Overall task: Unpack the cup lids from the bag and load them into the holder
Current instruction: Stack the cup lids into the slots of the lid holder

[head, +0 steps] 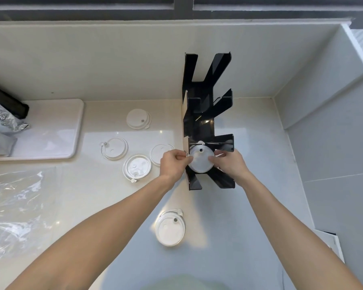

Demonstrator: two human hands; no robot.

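A glossy, cream-coloured table (249, 185) fills most of the frame, meeting pale smooth walls along the top and right. At the lower left lies a crumpled clear plastic bag (15, 212), flattened and glinting. Above it, at the left edge, a white tray (57, 126) with rounded corners sits on the table, with a crinkled silver foil pouch (2, 116) on its left end. A tall black holder (208, 122) of shiny flat panels, with angled fins, stands at centre right against the back wall. In its nearest slot sits a round translucent white lid (200, 162), held at opposite edges: the left hand (173, 164) pinches its left rim with curled fingers, and the right hand (228, 163) grips its right rim. Five more thin white plastic lids lie loose on the table: one (138, 119) at upper centre, three (114, 151) (137, 167) (158, 154) clustered just left of the left hand, and one (170, 229) at lower centre between the forearms.
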